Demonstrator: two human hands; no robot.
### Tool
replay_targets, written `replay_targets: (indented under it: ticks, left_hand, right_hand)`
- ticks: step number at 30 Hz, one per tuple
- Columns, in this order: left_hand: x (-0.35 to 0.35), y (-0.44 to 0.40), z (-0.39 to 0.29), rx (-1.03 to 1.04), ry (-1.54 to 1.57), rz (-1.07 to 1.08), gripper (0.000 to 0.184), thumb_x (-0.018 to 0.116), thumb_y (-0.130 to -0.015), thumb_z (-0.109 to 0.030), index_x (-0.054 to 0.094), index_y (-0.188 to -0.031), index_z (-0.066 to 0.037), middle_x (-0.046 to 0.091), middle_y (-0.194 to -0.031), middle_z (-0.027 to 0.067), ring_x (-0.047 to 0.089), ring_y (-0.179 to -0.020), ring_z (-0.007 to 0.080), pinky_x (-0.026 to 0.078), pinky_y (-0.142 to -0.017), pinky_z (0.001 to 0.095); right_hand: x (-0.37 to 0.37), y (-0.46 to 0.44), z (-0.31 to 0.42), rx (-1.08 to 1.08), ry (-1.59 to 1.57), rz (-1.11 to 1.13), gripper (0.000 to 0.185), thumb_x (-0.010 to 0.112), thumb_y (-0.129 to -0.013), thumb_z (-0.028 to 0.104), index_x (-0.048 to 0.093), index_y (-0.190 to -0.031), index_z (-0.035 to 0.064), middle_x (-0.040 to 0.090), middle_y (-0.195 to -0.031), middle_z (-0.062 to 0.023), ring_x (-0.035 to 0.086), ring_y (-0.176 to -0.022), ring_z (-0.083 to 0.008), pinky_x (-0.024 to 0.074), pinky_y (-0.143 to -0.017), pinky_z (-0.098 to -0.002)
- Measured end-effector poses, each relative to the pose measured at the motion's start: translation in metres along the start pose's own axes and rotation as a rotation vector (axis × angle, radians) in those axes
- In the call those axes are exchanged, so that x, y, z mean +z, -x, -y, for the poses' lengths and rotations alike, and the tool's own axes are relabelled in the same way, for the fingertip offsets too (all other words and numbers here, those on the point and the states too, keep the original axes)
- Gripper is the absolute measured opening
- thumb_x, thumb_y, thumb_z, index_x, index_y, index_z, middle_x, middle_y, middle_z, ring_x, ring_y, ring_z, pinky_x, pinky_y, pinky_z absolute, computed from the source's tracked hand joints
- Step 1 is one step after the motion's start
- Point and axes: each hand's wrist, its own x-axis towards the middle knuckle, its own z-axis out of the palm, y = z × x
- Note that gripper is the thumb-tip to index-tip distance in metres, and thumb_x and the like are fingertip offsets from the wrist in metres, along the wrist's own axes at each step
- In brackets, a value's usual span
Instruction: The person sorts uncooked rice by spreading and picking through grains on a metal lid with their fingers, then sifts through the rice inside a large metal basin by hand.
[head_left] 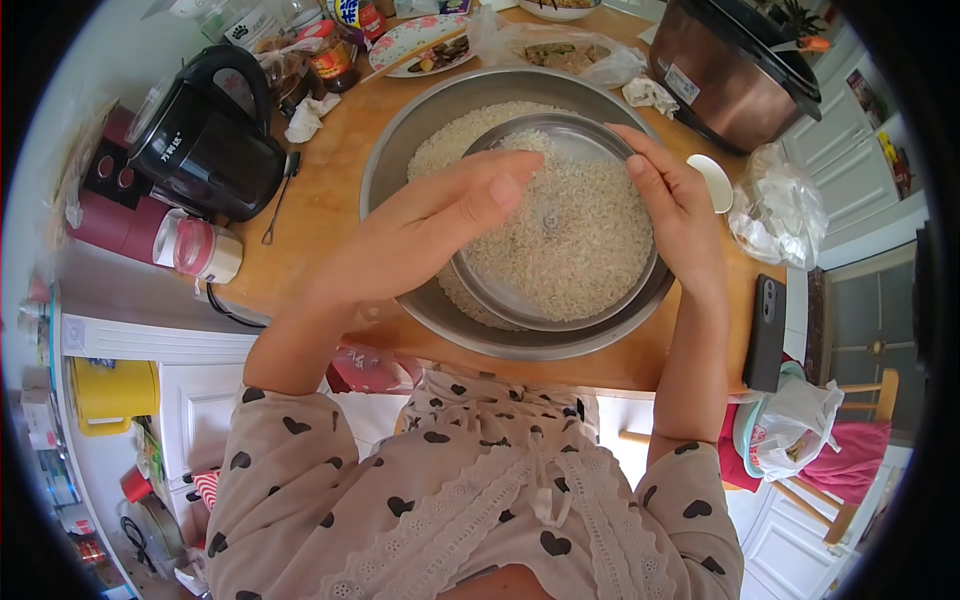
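A shallow round metal plate [560,322] carries a wide layer of white rice [575,240], with a bare patch of metal near its far edge. It sits tilted inside or just above a large stainless steel basin [400,125], where more rice [445,135] shows around it. My right hand [680,200] grips the plate's right rim, thumb over the edge. Stretched out flat, my left hand [465,205] hovers over or touches the rice on the plate's left side; contact is unclear. That hand covers part of the plate's left rim.
Left of the basin stand a black kettle [205,150], a long spoon [282,200] and a jar [210,250]. Behind it are a flowered plate [405,40] and a plastic bag [590,50]. To the right are a rice cooker [715,75], a white scoop-like piece [712,180] and a phone [766,330].
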Motion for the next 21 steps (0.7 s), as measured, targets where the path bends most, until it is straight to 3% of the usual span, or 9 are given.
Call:
replay_targets:
  ticks: [2, 4, 8, 14, 17, 21]
  left_hand:
    - [-0.001, -0.001, -0.002, 0.029, -0.057, 0.013, 0.053, 0.037, -0.097, -0.043, 0.049, -0.129, -0.003, 0.048, -0.132, 0.0115, 0.041, -0.125, 0.0235, 0.029, -0.104, 0.0375]
    - [0.000, 0.001, -0.009, 0.125, -0.320, 0.046, 0.049, 0.041, -0.095, -0.040, 0.051, -0.127, -0.003, 0.049, -0.129, 0.0122, 0.041, -0.123, 0.0268, 0.030, -0.103, 0.0384]
    - [0.000, 0.003, -0.005, 0.331, -0.586, 0.189, 0.038, 0.048, -0.092, -0.032, 0.061, -0.112, -0.003, 0.049, -0.123, 0.0135, 0.042, -0.116, 0.0326, 0.033, -0.100, 0.0390]
    - [-0.012, 0.015, -0.015, 0.268, -0.718, 0.174, 0.032, 0.049, -0.090, -0.027, 0.066, -0.084, 0.000, 0.053, -0.110, 0.0117, 0.046, -0.107, 0.0314, 0.037, -0.092, 0.0390]
    - [-0.018, 0.015, -0.019, 0.215, -0.695, 0.092, 0.030, 0.050, -0.090, -0.026, 0.065, -0.084, 0.000, 0.054, -0.106, 0.0110, 0.048, -0.102, 0.0312, 0.038, -0.089, 0.0392]
    - [-0.006, 0.008, -0.007, 0.404, -0.666, 0.083, 0.031, 0.050, -0.089, -0.027, 0.063, -0.082, 0.000, 0.054, -0.101, 0.0114, 0.049, -0.095, 0.0298, 0.038, -0.087, 0.0381]
  right_hand:
    - [-0.001, 0.000, 0.000, 0.015, -0.003, 0.024, 0.030, 0.049, -0.094, 0.015, 0.057, -0.118, -0.0006, 0.063, -0.102, -0.0073, 0.055, -0.094, -0.0122, 0.0415, -0.084, -0.0242]
    - [-0.003, 0.000, 0.002, 0.031, 0.002, 0.059, 0.032, 0.046, -0.095, 0.016, 0.055, -0.120, -0.0016, 0.062, -0.110, -0.0066, 0.053, -0.102, -0.0117, 0.0380, -0.090, -0.0233]
    - [0.000, 0.000, -0.003, -0.018, -0.033, -0.008, 0.029, 0.050, -0.093, 0.015, 0.058, -0.116, -0.0001, 0.064, -0.100, -0.0078, 0.055, -0.092, -0.0120, 0.0424, -0.082, -0.0239]
    - [-0.001, 0.000, 0.000, -0.024, -0.014, -0.004, 0.029, 0.050, -0.094, 0.016, 0.058, -0.116, -0.0002, 0.064, -0.101, -0.0074, 0.055, -0.093, -0.0122, 0.0421, -0.083, -0.0236]
    - [-0.001, 0.001, 0.001, -0.016, -0.013, -0.002, 0.029, 0.050, -0.094, 0.016, 0.058, -0.116, -0.0007, 0.064, -0.101, -0.0073, 0.055, -0.093, -0.0124, 0.0421, -0.083, -0.0237]
    - [-0.001, 0.000, 0.000, -0.011, -0.040, -0.001, 0.030, 0.050, -0.094, 0.016, 0.058, -0.116, -0.0014, 0.064, -0.102, -0.0074, 0.055, -0.093, -0.0125, 0.0420, -0.083, -0.0237]
